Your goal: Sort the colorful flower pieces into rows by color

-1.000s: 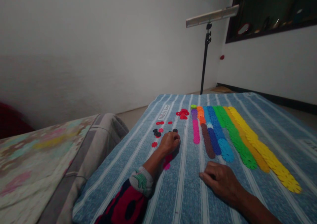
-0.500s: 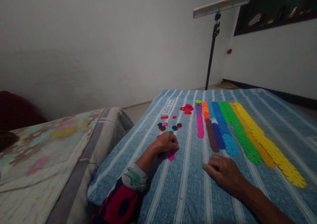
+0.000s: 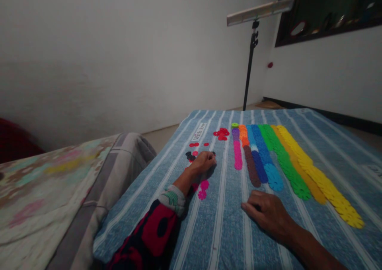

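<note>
My left hand, fingers pinched together, is low over the cloth among loose notched plastic discs. A black disc shows at its fingertips; what the fingers hold is hidden. More black discs and pink discs lie beside this hand and wrist. My right hand rests on the cloth with its fingers curled in, and nothing shows in it. Beyond it run overlapping rows of discs: a brown row, a pink row, a green row and a yellow row.
Red discs lie in a small heap farther back. A striped blue cloth covers the table. To the left is a surface with a patterned cover. A lamp stand rises behind the table.
My left hand has moved slightly forward and right, uncovering pink discs and covering the spot near the black ones. My right hand stays in place on the cloth. The view has shifted slightly.
</note>
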Action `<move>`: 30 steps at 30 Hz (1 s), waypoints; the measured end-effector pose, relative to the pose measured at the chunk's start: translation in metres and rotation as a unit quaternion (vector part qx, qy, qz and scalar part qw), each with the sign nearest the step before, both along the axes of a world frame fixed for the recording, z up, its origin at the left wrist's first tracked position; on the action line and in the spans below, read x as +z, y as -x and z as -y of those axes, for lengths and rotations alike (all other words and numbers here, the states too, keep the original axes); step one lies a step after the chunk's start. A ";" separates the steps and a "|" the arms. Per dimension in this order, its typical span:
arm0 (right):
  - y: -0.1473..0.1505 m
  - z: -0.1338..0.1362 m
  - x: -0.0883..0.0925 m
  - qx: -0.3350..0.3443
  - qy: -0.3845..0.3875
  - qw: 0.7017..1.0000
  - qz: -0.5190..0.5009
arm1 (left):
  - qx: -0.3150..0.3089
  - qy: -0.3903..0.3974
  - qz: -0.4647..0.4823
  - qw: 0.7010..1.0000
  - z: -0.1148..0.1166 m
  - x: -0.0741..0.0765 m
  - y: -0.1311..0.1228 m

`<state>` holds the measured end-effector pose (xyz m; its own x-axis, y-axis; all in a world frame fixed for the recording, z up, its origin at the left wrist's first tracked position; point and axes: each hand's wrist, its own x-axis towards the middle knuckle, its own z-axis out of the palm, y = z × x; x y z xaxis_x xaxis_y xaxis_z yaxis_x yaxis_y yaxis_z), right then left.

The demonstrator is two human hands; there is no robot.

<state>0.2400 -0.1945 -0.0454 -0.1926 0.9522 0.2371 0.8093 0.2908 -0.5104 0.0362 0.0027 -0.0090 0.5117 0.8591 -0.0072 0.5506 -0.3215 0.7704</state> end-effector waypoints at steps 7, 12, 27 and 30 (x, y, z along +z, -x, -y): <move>0.001 -0.001 -0.003 -0.001 0.006 1.000 -0.005 | 0.062 -0.129 -0.097 0.985 -0.049 0.000 -0.053; 0.001 -0.002 -0.004 -0.001 -0.006 1.000 0.003 | 0.044 -0.131 -0.133 0.982 -0.063 0.001 -0.066; -0.004 0.001 0.002 0.005 -0.007 1.000 -0.011 | 0.001 -0.149 -0.174 0.973 -0.047 0.014 -0.067; -0.006 0.002 0.006 0.005 -0.003 1.000 -0.018 | -0.051 -0.097 -0.115 0.987 -0.028 0.024 -0.040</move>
